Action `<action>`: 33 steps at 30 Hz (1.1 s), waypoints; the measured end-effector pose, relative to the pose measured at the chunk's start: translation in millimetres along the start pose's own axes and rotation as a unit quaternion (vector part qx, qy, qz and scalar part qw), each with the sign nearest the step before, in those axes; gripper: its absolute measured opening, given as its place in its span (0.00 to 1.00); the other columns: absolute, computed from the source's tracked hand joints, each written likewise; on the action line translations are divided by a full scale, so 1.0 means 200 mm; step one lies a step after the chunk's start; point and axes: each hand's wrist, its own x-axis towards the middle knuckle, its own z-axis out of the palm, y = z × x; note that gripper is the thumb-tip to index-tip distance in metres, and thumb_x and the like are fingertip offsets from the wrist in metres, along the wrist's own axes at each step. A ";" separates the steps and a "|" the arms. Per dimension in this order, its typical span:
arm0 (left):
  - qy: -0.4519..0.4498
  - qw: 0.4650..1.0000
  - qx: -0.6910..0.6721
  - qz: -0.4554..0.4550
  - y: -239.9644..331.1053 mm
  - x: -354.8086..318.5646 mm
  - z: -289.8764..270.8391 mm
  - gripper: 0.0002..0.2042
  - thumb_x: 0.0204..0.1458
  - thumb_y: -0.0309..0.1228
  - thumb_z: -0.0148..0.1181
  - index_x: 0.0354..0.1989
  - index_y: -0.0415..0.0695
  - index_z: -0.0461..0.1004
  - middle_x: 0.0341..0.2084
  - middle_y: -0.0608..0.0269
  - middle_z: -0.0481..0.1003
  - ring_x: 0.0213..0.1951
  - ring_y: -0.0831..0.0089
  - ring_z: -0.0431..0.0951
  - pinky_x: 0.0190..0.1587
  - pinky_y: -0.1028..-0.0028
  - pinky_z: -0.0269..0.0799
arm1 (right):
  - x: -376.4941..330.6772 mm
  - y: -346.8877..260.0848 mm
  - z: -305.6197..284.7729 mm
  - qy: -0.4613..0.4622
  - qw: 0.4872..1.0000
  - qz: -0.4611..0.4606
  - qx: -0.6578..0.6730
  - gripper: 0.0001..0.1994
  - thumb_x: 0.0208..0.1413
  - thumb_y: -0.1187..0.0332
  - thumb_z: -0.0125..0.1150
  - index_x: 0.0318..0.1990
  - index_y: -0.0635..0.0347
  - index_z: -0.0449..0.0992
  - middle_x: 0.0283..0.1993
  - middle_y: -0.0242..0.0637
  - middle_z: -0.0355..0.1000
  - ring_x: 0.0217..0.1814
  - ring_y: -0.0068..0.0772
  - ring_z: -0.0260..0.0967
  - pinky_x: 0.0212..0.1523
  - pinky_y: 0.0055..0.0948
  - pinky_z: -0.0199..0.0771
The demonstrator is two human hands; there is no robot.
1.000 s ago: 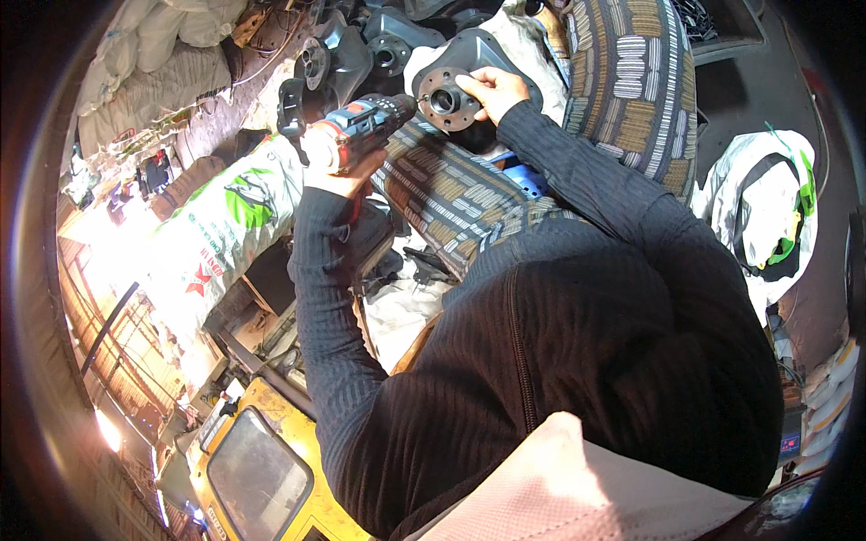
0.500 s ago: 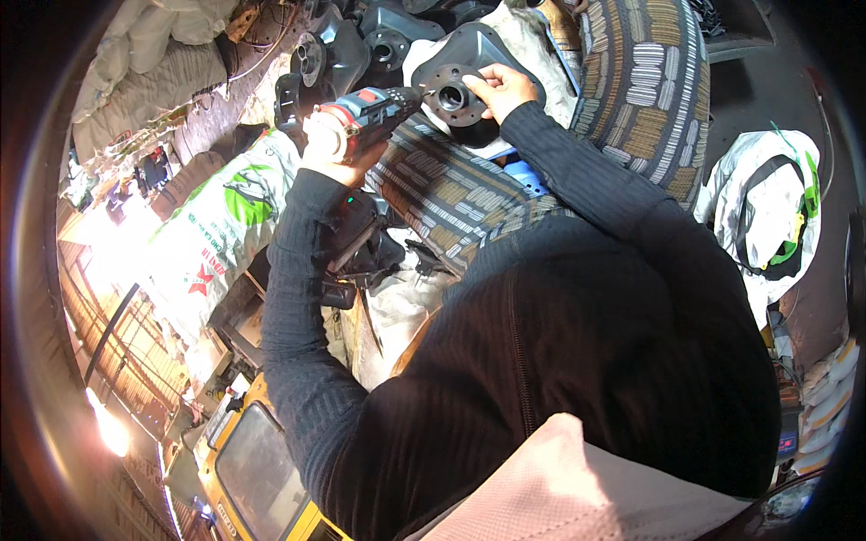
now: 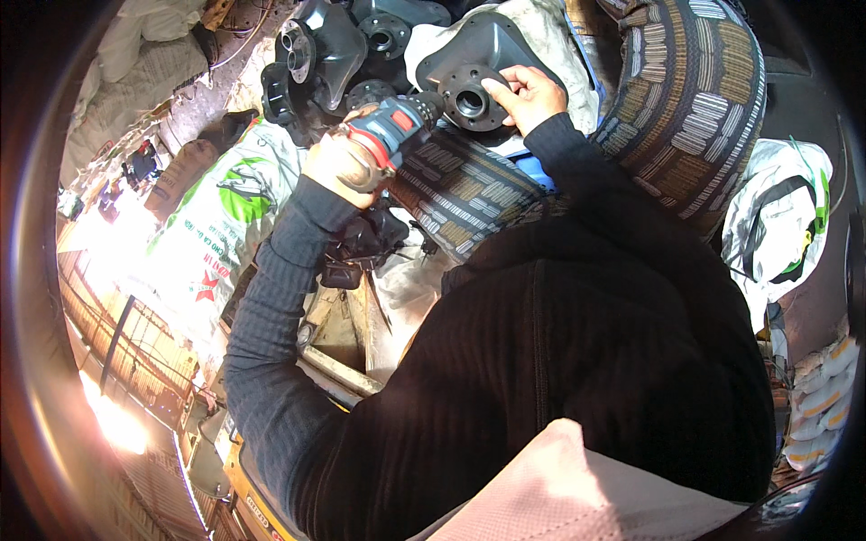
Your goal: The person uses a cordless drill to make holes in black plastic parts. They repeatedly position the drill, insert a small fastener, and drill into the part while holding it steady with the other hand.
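The hands are apart. The left hand [image 3: 332,171] is wrapped around a blue-and-red power drill [image 3: 392,131], its chuck aimed toward two o'clock, close to a black flanged part [image 3: 487,65] near twelve o'clock. The right hand's [image 3: 537,99] thumb and forefinger touch the round flange; whether they pinch anything I cannot tell. More black parts [image 3: 336,56] sit at eleven o'clock, a patterned cushion [image 3: 690,113] at two.

A strong light [image 3: 117,422] glares at the lower left. Near it there is a brown, ribbed surface [image 3: 155,350].
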 end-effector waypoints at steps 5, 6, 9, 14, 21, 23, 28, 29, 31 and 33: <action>0.002 1.000 0.013 -0.002 0.03 -0.02 0.00 0.22 0.34 0.45 0.66 0.35 0.42 0.75 0.30 0.53 0.76 0.32 0.58 0.78 0.37 0.67 0.74 | 0.02 0.02 0.00 -0.015 0.999 0.033 -0.033 0.14 0.47 0.61 0.66 0.36 0.62 0.76 0.27 0.28 0.68 0.20 0.15 0.64 0.18 0.16 0.69; 0.025 1.000 0.012 -0.007 0.08 -0.04 -0.01 0.21 0.35 0.44 0.67 0.35 0.42 0.74 0.32 0.54 0.76 0.32 0.58 0.78 0.36 0.68 0.75 | 0.03 0.02 -0.01 -0.017 0.998 0.034 -0.049 0.14 0.48 0.61 0.65 0.37 0.62 0.76 0.27 0.28 0.69 0.21 0.15 0.64 0.19 0.15 0.69; 0.114 0.981 -0.100 -0.118 0.24 -0.08 -0.02 0.21 0.36 0.39 0.68 0.39 0.43 0.74 0.34 0.57 0.76 0.32 0.60 0.79 0.37 0.69 0.75 | 0.05 0.02 -0.05 -0.008 1.000 0.021 0.000 0.15 0.49 0.62 0.64 0.42 0.59 0.75 0.28 0.27 0.70 0.25 0.15 0.66 0.23 0.16 0.71; 0.117 0.987 -0.105 0.033 0.41 -0.17 -0.05 0.20 0.38 0.30 0.67 0.43 0.45 0.72 0.40 0.60 0.74 0.45 0.63 0.74 0.51 0.67 0.64 | 0.02 -0.03 -0.20 -0.094 0.930 0.092 0.343 0.19 0.54 0.83 0.43 0.54 0.65 0.64 0.48 0.42 0.68 0.47 0.33 0.69 0.48 0.30 0.72; 0.178 0.976 -0.088 0.093 0.58 -0.24 -0.03 0.20 0.39 0.30 0.66 0.44 0.43 0.71 0.39 0.59 0.75 0.41 0.62 0.76 0.47 0.65 0.70 | -0.06 -0.14 -0.15 -0.220 0.829 0.130 0.497 0.19 0.57 0.82 0.40 0.57 0.69 0.57 0.56 0.52 0.61 0.61 0.48 0.59 0.59 0.42 0.65; 0.170 0.978 -0.078 0.096 0.60 -0.23 -0.04 0.20 0.39 0.30 0.66 0.44 0.44 0.71 0.39 0.59 0.75 0.42 0.62 0.76 0.47 0.65 0.70 | -0.08 -0.16 -0.14 -0.207 0.829 0.138 0.501 0.19 0.57 0.82 0.41 0.57 0.70 0.57 0.56 0.52 0.61 0.60 0.48 0.60 0.59 0.42 0.65; 0.177 0.979 -0.063 0.078 0.60 -0.21 -0.06 0.15 0.40 0.32 0.62 0.39 0.48 0.73 0.33 0.60 0.74 0.34 0.60 0.75 0.36 0.66 0.71 | -0.10 -0.17 -0.13 -0.190 0.824 0.151 0.512 0.18 0.57 0.82 0.42 0.56 0.71 0.58 0.54 0.52 0.62 0.59 0.47 0.61 0.59 0.41 0.65; 0.157 0.983 -0.058 0.070 0.59 -0.21 -0.05 0.15 0.40 0.32 0.62 0.39 0.48 0.73 0.33 0.60 0.74 0.34 0.60 0.75 0.37 0.66 0.71 | -0.10 -0.17 -0.12 -0.191 0.818 0.155 0.521 0.17 0.57 0.82 0.41 0.55 0.71 0.59 0.54 0.52 0.62 0.60 0.47 0.60 0.60 0.42 0.64; 0.143 0.985 -0.072 0.069 0.58 -0.19 -0.04 0.14 0.41 0.32 0.61 0.40 0.48 0.73 0.33 0.60 0.74 0.34 0.60 0.75 0.37 0.66 0.71 | -0.11 -0.16 -0.11 -0.169 0.808 0.168 0.539 0.16 0.57 0.82 0.41 0.54 0.71 0.60 0.53 0.51 0.63 0.59 0.47 0.61 0.59 0.42 0.64; 0.168 0.972 -0.147 0.074 0.58 -0.17 -0.01 0.14 0.43 0.31 0.59 0.41 0.48 0.72 0.34 0.59 0.74 0.35 0.60 0.75 0.38 0.66 0.71 | -0.11 -0.16 -0.11 -0.154 0.798 0.178 0.554 0.16 0.57 0.82 0.41 0.53 0.71 0.61 0.52 0.51 0.64 0.59 0.47 0.61 0.59 0.42 0.65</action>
